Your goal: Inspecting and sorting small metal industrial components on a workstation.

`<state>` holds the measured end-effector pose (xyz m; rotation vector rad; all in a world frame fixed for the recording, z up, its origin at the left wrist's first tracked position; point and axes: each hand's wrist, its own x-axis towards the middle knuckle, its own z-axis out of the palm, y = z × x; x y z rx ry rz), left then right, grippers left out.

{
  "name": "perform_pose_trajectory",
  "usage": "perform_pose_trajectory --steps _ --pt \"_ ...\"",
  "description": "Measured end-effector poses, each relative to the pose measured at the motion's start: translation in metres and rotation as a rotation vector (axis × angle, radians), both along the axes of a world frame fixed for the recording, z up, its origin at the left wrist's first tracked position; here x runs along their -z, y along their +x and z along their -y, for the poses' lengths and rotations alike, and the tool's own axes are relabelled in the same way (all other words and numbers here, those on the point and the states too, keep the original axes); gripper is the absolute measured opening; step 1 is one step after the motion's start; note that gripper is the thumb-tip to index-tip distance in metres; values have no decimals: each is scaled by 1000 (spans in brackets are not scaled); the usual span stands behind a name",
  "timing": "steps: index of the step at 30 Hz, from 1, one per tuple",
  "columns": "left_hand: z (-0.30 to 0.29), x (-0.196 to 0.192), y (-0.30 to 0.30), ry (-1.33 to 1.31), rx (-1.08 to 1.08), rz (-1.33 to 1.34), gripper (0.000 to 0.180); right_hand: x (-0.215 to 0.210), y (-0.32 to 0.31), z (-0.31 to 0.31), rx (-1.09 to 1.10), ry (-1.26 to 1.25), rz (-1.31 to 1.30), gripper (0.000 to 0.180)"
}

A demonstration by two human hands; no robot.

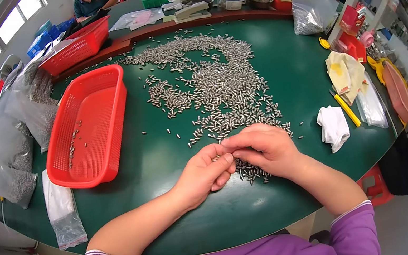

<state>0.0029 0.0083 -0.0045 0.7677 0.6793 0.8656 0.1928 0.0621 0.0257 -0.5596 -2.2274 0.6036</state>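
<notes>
My left hand (205, 171) and my right hand (267, 149) meet fingertip to fingertip over the near end of a spread of small silvery metal parts (226, 84). Thumb and forefinger are pinched on each hand. What lies between them is too small and too hidden to make out. The metal parts are short and rounded, like little pins or capsules, and lie loose on a dark green tabletop (172, 196). Some of them show beneath my right hand. To the left stands a red perforated plastic basket (118, 117) with several small pieces on its bottom.
Clear bags full of small parts (10, 153) line the left edge, near a flat plastic bag (64, 213). On the right lie a white cloth (333, 128), a yellow-handled cutter (347, 110) and a stained glove (346, 75). A wooden rim (156, 30) bounds the far side; people sit beyond.
</notes>
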Motion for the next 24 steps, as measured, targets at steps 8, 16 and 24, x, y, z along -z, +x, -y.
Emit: perform_pose_trajectory --steps 8,16,24 --pt "1 -3 2 -37 -62 32 16 -5 12 -18 360 82 38 17" --pt "0 -4 -1 -63 -60 53 25 4 23 -24 437 65 279 10" --pt "1 -6 1 -50 -65 37 27 10 18 -22 479 89 365 10"
